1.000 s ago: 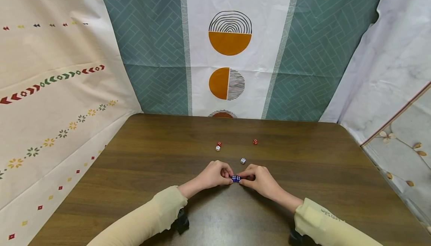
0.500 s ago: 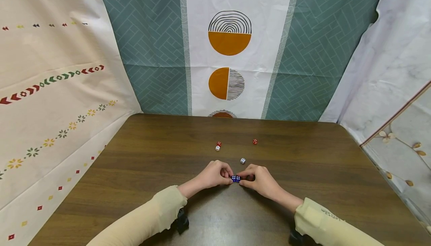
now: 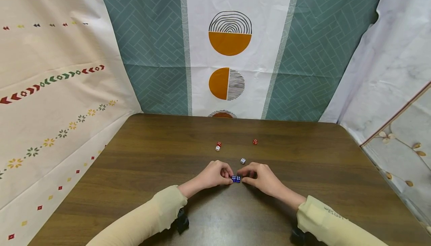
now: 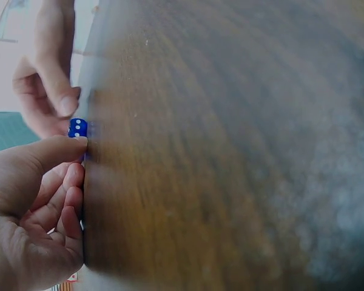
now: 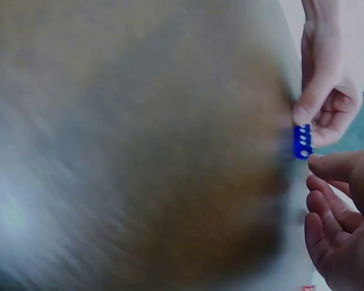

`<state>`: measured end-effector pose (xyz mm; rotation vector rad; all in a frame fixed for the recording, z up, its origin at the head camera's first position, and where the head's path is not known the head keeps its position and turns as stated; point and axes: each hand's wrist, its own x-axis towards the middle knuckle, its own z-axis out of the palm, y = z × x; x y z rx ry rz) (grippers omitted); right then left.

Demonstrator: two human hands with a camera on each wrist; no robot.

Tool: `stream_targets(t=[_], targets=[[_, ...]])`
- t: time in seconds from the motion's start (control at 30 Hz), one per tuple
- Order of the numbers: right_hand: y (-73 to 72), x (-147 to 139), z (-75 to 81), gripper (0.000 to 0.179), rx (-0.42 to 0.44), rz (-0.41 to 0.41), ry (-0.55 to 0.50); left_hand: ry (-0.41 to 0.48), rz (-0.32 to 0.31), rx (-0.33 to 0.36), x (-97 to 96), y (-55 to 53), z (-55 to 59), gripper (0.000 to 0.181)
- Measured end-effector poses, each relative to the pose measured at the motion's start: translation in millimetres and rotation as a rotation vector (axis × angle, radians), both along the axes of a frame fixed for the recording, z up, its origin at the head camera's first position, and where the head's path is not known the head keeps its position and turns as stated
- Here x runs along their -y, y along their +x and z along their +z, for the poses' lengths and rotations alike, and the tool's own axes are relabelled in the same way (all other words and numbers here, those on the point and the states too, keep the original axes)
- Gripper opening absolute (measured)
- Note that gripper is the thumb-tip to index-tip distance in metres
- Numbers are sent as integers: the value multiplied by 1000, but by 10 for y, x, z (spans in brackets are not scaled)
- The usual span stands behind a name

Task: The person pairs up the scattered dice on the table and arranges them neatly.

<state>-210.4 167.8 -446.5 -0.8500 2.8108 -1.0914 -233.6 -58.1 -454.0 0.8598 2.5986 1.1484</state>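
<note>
while the left hand (image 3: 215, 174) pinches blue dice (image 3: 236, 179), the right hand (image 3: 262, 178) has withdrawn.

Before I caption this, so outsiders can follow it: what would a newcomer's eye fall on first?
Likely the bold orange half-circles on the cloth behind the table. Then the left hand, pinching the bright blue dice around mid-table, with the right hand just to their right. Beyond the hands, small red dice and white dice dot the wood.
</note>
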Motion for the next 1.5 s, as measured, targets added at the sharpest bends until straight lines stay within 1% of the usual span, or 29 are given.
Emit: stream_targets(t=[0.07,0.17,0.3,0.47,0.6,0.83,1.07,1.33,1.5], targets=[[-40,-23,43,23,-32,-9,-4,-1,-3,-9,2,-4,1,10],[-117,-49,115,24,-69,-50,-12,-2,-7,-11,7,-5,10,10],[-230,-56,167,25,-87,-102,-25,-6,-7,-4,13,-3,11,10],[-346,-35,108,28,-98,-113,0,-18,0,8,14,13,7,10],[-406,-17,52,28,-99,-112,28,-11,-4,8,12,16,2,10],[-461,-14,18,24,-73,-135,62,-8,-11,-9,4,5,0,10],[-493,-12,-14,18,-66,-146,62,0,-14,-9,7,0,9,10],[-499,-4,-34,15,-48,-175,63,-4,-11,-4,6,5,12,10],[-485,4,-30,15,-27,-195,53,-7,-11,-16,6,6,0,10]])
